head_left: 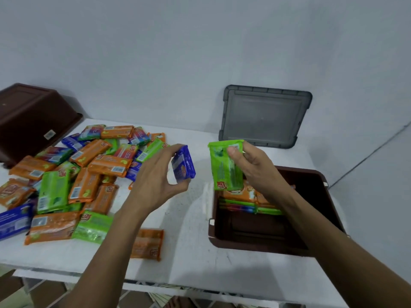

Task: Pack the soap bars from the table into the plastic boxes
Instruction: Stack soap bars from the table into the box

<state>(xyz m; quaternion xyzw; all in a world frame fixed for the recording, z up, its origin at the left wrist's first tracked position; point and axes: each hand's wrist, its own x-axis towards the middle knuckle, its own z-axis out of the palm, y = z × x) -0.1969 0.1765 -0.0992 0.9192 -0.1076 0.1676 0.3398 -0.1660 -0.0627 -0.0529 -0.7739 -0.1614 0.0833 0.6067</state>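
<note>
The right hand (pixel 251 165) is gripping a green soap bar (pixel 225 166) above the brown box (pixel 333 196); the left hand (pixel 155 176) is holding a blue bar (pixel 183 164). The glossy wrappers are probably making these stiff, light bars slippery, so pinching the long edges seems safest.

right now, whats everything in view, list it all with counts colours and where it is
soap pile: many, orange, green, blue, multicolour, table left
orange bar: one, alone, near front edge
open box: one, brown, table right, a few bars stacked at its far end
upturned box: one, brown, far left
lid: one, grey, leaning on the wall behind the open box
table: one, white
blue bar: one, in left hand
green bar: one, in right hand, over the open box
left hand: holding blue bar
right hand: holding green bar
</note>
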